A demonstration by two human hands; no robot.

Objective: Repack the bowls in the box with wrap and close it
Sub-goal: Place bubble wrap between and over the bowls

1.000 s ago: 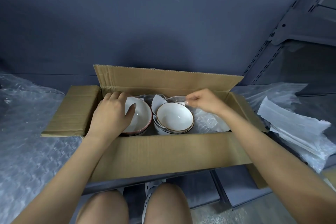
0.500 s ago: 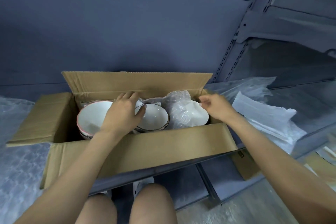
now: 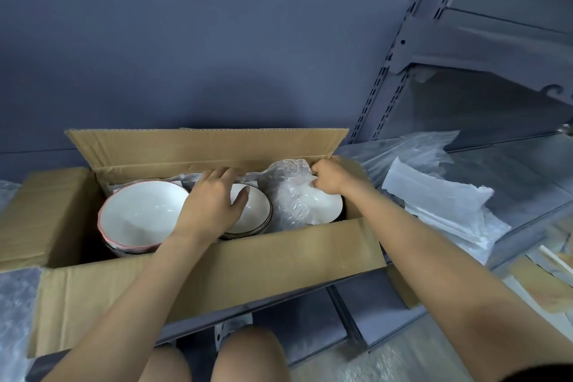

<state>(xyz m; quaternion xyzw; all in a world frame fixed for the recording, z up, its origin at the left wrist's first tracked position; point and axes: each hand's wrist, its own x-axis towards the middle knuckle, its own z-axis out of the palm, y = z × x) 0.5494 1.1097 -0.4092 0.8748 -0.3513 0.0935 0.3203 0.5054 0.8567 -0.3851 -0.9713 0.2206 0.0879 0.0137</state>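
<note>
An open cardboard box (image 3: 254, 260) sits on a grey shelf with all its flaps folded out. Inside at the left is a stack of white bowls with a pink rim (image 3: 139, 214). In the middle lies a stack of white bowls with a dark rim (image 3: 251, 211). My left hand (image 3: 214, 205) rests on that middle stack, fingers spread over its far edge. At the right end a white bowl (image 3: 322, 206) sits in clear bubble wrap (image 3: 288, 186). My right hand (image 3: 328, 178) pinches that wrap at the bowl's top.
Loose bubble wrap (image 3: 12, 313) covers the shelf left of the box. White foam sheets and plastic film (image 3: 440, 195) lie on the shelf to the right. A slotted shelf upright (image 3: 387, 71) rises behind. My knees (image 3: 217, 360) are below the shelf edge.
The view swung left to right. My left hand shifted from the pink-rimmed stack to the dark-rimmed stack. My right hand pulled the bubble wrap up around the right-hand bowl.
</note>
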